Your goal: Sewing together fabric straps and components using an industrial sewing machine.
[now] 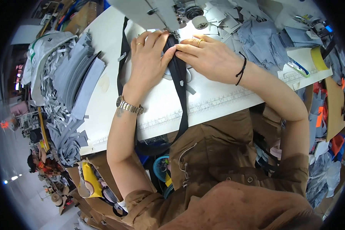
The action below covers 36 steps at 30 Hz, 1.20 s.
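A long black strip [177, 76], which looks like zipper tape, runs from under the sewing machine's needle area [174, 35] toward me and over the table's front edge. Small grey tabs sit on it. My left hand [150, 57] lies beside the strip, fingers spread on the white tabletop, its thumb reaching the strip. From the other side, my right hand [209, 57] rests its outstretched fingers on the strip's edge, close to the left thumb. Neither hand wraps round anything. My right thumb is hidden. Another length of the strip [122, 57] passes left of my left hand.
Stacked grey fabric pieces [71, 76] and loose offcuts lie at the left. More grey pieces [262, 44] are heaped at the back right, near a yellow tape roll [319, 58]. A printed ruler [207, 106] follows the front edge. A blue basket [161, 168] stands below.
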Tool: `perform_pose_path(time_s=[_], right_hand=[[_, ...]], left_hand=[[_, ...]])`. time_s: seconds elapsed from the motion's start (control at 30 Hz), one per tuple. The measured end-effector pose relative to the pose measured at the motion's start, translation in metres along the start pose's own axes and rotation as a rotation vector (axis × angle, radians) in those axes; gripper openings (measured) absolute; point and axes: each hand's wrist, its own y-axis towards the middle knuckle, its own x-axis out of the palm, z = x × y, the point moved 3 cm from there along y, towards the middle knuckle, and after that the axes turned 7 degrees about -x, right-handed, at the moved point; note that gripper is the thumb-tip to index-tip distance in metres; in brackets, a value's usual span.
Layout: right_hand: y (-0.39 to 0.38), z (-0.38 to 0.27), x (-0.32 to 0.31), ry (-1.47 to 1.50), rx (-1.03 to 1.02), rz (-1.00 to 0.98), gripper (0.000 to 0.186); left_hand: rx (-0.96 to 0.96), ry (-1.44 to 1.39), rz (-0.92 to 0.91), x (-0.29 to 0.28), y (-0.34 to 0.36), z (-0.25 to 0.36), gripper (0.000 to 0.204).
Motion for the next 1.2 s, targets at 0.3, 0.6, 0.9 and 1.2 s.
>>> perform_pose_path(time_s=[0.3, 0.6, 0.9, 1.2], right_hand=[[0.01, 0.002, -0.01, 0.145, 0.07, -0.228, 0.035], [0.116, -0.044, -0.022, 1.19, 0.304, -0.166, 0.051], [-0.014, -0.053, -0.074, 0.558, 0.363, -0.398, 0.064], [-0.065, -0.194, -0.067, 0.457, -0.503, -0.335, 0.011]], left_hand=[[-0.007, -0.188, -0.196, -0.07, -0.087, 0.026, 0.044], [0.157, -0.377, -0.219, -0.069, -0.127, 0.084, 0.052], [0.349, 0.629, -0.368, -0.085, -0.096, -0.003, 0.058], [0.386, 0.405, -0.278, -0.065, -0.064, 0.031, 0.038]])
